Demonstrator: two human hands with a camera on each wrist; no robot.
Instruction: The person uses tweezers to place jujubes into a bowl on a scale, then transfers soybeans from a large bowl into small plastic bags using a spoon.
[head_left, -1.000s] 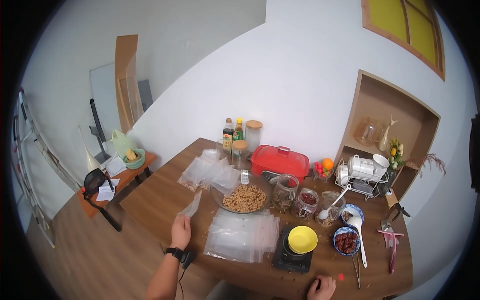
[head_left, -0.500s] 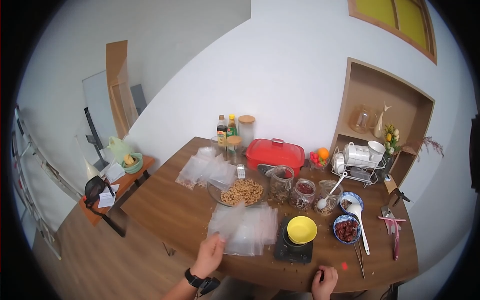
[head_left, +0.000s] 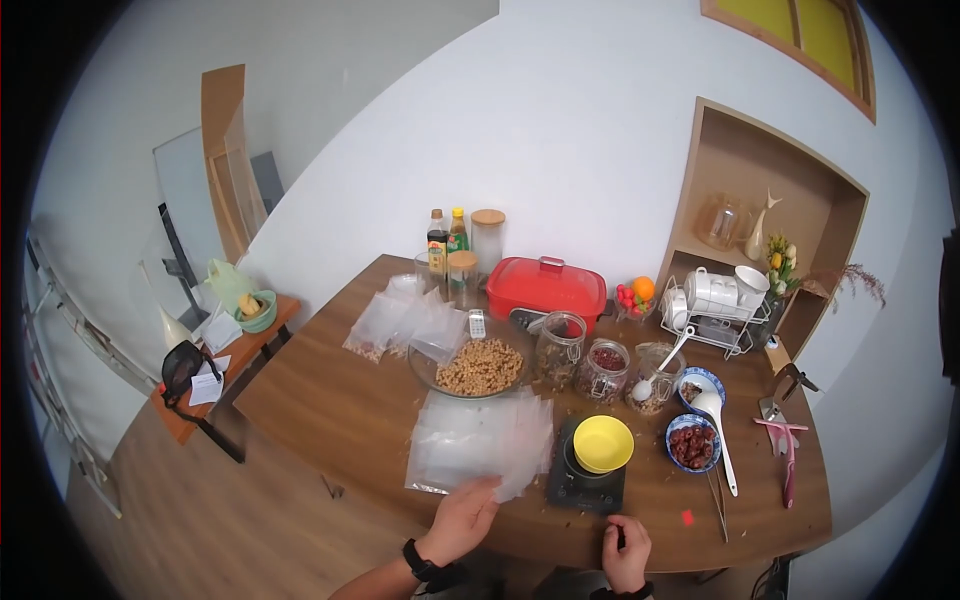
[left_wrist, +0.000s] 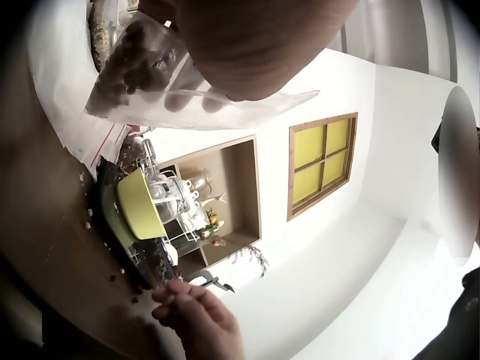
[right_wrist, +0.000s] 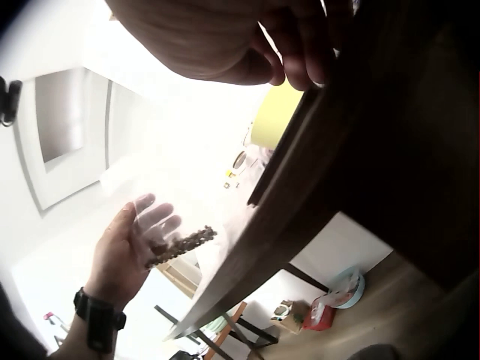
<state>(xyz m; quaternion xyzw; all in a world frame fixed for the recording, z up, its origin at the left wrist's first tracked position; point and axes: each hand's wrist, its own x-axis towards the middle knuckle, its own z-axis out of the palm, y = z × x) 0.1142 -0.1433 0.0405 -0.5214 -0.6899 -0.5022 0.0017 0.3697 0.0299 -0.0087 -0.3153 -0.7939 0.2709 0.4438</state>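
Observation:
My left hand holds a clear plastic bag over the front of a stack of flat clear bags. Through this bag's film, in the right wrist view, fingers of the left hand show, and brown pieces lie along its far end. Dark brown chunks also show in the bag in the left wrist view. My right hand rests at the table's front edge, fingers loosely curled with nothing in them. Just beyond it, a yellow bowl sits on a black kitchen scale.
A glass dish of peanuts stands behind the stack, with several filled bags to its left. Glass jars, a red electric cooker, a blue-patterned bowl of dark red pieces and a white ladle stand around.
My left hand has carried the bag rightward from the left of the stack to over its front. The right hand stays at the table edge, slightly shifted. The head view has tilted a little.

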